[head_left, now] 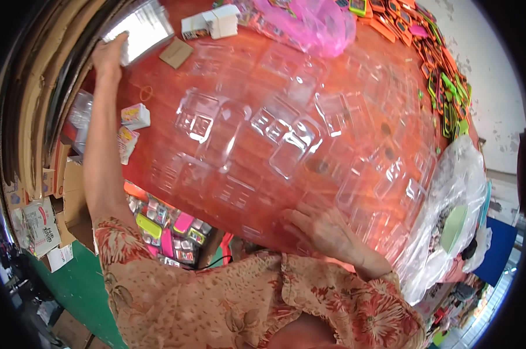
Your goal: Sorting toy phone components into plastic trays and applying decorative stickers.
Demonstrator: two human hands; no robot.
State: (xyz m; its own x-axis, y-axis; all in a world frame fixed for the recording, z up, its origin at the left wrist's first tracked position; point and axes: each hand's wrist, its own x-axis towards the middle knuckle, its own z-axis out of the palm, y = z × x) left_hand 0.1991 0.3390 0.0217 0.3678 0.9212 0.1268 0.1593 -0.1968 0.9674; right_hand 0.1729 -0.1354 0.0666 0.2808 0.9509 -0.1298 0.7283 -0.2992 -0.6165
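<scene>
My left hand [108, 57] reaches out to the far left, its fingers closed on the near edge of a shiny stack of transparent plastic [142, 34]; glare hides its exact shape. Close to my body, my right hand [320, 228] rests low over the near edge of the red table [158, 145], fingers loosely stretched and apart, with nothing visible in them. Transparent plastic blister shells [286, 131] lie spread over the table in front of it, some catching bright reflections. A small brown cardboard piece [176, 53] lies beside the shiny stack.
White card stacks [210, 24] and a pink plastic bag [309, 23] lie at the back. Orange and green plastic toy parts [443, 87] pile up far right, above a translucent bag [443, 221]. A box of colourful packed pieces [169, 230] sits below the table edge; cardboard sheets [41, 81] stand left.
</scene>
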